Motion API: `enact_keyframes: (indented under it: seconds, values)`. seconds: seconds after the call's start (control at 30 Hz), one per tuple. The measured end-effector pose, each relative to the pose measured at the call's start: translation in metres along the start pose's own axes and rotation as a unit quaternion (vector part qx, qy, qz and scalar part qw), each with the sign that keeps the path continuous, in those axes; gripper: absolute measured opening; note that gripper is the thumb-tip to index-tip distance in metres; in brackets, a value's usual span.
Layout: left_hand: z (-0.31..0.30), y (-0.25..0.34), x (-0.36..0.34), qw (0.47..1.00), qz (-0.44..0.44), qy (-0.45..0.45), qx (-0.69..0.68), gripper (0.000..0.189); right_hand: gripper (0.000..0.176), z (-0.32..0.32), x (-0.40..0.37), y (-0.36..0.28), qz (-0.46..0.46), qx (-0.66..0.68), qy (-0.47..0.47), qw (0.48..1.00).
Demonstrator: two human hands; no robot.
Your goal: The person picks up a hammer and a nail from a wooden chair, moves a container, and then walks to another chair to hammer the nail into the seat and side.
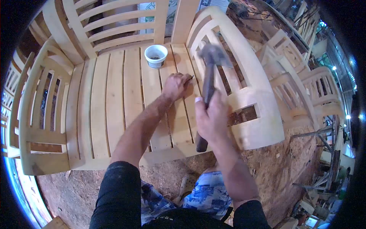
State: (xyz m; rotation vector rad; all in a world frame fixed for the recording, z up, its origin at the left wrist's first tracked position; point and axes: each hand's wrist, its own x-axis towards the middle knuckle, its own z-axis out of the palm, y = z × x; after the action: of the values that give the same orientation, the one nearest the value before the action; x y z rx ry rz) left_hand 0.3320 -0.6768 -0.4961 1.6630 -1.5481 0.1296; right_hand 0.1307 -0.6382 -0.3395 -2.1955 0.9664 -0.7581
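Observation:
My right hand is wrapped round the dark handle of a hammer, held raised above the right side of a wooden bench seat. Motion blurs the hammer's head. Resting low on the seat slats, my left hand is closed, with its fingertips pinching a small thin piece that looks like a nail. Most of that piece is hidden by the fingers. Just beyond my left hand, a white ribbed cup stands upright on the slats, with small dark bits at its bottom.
The bench has a slatted backrest and wide armrests at the left and right. More unfinished wooden chairs stand to the right on a dirt floor. Scrap wood is piled at the far right.

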Motion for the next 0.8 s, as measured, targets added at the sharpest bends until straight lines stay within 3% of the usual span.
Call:
enact_keyframes:
  seconds: [0.03, 0.13, 0.27, 0.43, 0.47, 0.63, 0.73, 0.8]
  values:
    - [0.002, -0.001, -0.001, 1.000, 0.001, -0.004, 0.008, 0.017, 0.028, 0.007, 0.001, 0.006, 0.000, -0.029, -0.014, 0.999]
    - [0.002, -0.004, 0.001, 1.000, -0.001, -0.023, 0.016, 0.019, 0.027, 0.000, 0.006, 0.007, 0.178, -0.061, -0.085, 0.978]
    - [-0.005, 0.005, 0.001, 0.998, -0.058, -0.009, -0.027, 0.016, 0.032, 0.006, -0.018, 0.035, 0.098, 0.119, 0.027, 0.988]
    - [-0.030, -0.012, -0.005, 0.959, -0.167, 0.099, -0.208, 0.021, 0.033, 0.001, -0.054, 0.048, 0.063, 0.089, 0.006, 0.994]
    - [-0.047, -0.012, -0.009, 0.931, -0.288, 0.014, -0.224, 0.024, 0.034, 0.003, -0.060, 0.059, 0.032, 0.070, 0.009, 0.997]
    - [-0.058, -0.026, -0.027, 0.972, -0.208, 0.005, -0.104, 0.022, 0.030, -0.004, -0.056, 0.054, 0.056, 0.167, -0.010, 0.984]
    - [-0.060, -0.021, -0.025, 0.976, -0.206, 0.014, -0.063, 0.023, 0.025, -0.003, -0.057, 0.057, 0.030, 0.196, 0.003, 0.980]
    - [-0.068, -0.016, -0.026, 0.973, -0.218, 0.008, -0.074, 0.023, 0.023, -0.002, -0.059, 0.057, 0.063, 0.225, -0.003, 0.972]
